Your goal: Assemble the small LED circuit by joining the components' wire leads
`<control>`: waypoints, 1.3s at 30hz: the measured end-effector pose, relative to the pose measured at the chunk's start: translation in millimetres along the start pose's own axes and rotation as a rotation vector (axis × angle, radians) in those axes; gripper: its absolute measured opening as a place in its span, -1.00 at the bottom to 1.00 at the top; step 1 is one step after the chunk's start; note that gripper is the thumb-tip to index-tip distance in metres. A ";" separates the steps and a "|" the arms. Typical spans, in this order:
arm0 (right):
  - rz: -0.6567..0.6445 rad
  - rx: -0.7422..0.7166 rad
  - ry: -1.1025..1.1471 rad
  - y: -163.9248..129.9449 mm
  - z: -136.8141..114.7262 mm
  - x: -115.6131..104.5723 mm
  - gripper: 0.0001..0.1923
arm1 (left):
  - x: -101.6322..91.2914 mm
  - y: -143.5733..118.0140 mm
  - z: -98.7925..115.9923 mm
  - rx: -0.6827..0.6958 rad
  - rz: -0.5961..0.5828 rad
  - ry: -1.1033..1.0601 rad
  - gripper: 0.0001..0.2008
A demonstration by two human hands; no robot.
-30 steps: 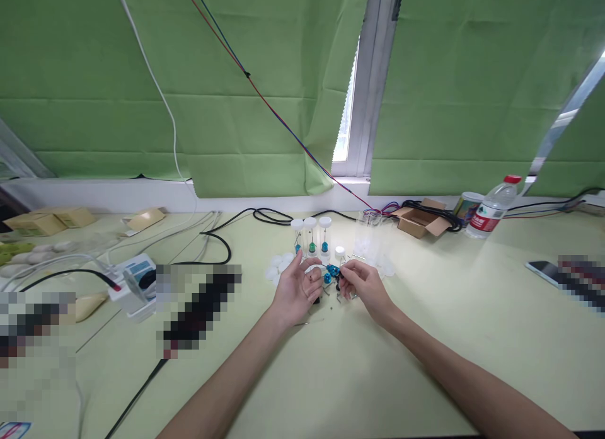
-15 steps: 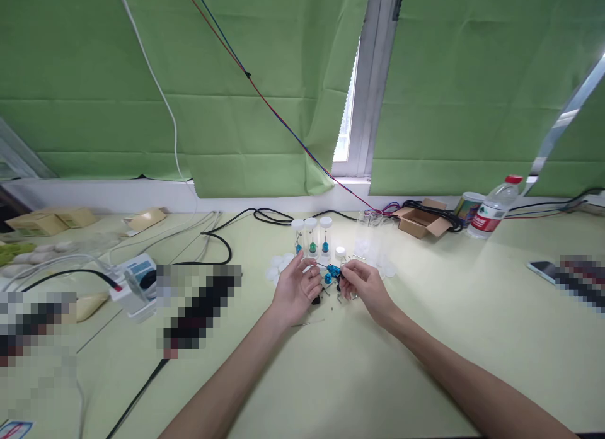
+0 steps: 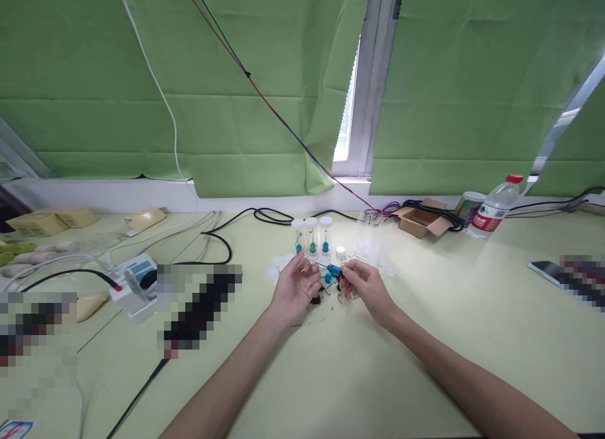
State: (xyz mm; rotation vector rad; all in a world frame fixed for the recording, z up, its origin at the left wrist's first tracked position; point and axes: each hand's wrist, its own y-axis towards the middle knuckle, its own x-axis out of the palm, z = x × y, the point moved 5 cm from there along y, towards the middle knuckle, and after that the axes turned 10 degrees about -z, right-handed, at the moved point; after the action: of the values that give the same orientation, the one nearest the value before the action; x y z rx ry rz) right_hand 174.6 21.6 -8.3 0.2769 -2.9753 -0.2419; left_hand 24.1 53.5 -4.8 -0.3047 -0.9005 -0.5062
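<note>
My left hand [image 3: 296,288] and my right hand [image 3: 363,288] meet over the middle of the pale green table [image 3: 331,363]. Between their fingertips is a small blue part [image 3: 333,271], pinched by my right thumb and forefinger. My left fingers curl around something small that I cannot make out. More small blue and black parts [image 3: 326,280] lie on the table just under the hands. Behind them stand three clear vials with white caps [image 3: 311,236], holding blue and green pieces, and a single white cap [image 3: 339,252].
White caps [image 3: 276,266] lie left of the hands; empty clear vials [image 3: 371,237] stand to the right. Black cables [image 3: 222,237] run across the back. A cardboard box [image 3: 418,220], a water bottle [image 3: 491,213] and a phone [image 3: 543,270] are at the right, a white device [image 3: 135,281] at the left.
My left fingers have closed in slightly toward the right hand. Otherwise both hands stay in place.
</note>
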 end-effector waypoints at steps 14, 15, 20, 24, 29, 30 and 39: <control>-0.008 0.006 0.004 -0.7 -1.2 0.7 -0.64 | -1.6 0.4 2.4 0.060 0.000 0.106 -0.67; -0.006 0.008 0.004 -0.6 -1.4 0.7 -0.63 | -1.4 0.4 2.7 0.067 0.000 0.115 -0.68; -0.007 0.009 0.003 0.3 -1.2 1.1 -0.62 | -1.3 0.1 3.3 0.070 0.009 0.128 -0.74; -0.004 0.007 0.005 1.1 0.7 0.1 -0.62 | -0.2 -0.3 2.5 0.062 -0.019 0.109 -0.76; -0.003 0.012 0.001 1.2 0.7 -0.4 -0.63 | 1.5 -1.2 2.8 0.059 -0.023 0.089 -0.78; -0.002 0.014 -0.003 1.1 0.3 -0.4 -0.62 | 1.4 -1.4 3.0 0.059 -0.015 0.087 -0.79; -0.011 0.008 -0.006 1.1 0.7 -0.9 -0.62 | -0.1 -0.9 3.3 0.071 0.013 0.094 -0.78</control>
State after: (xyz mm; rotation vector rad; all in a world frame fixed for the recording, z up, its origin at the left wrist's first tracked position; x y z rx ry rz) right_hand 175.2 22.9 -8.9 0.2936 -2.9819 -0.2323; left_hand 21.4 54.3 -2.9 -0.2203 -0.8225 -0.4723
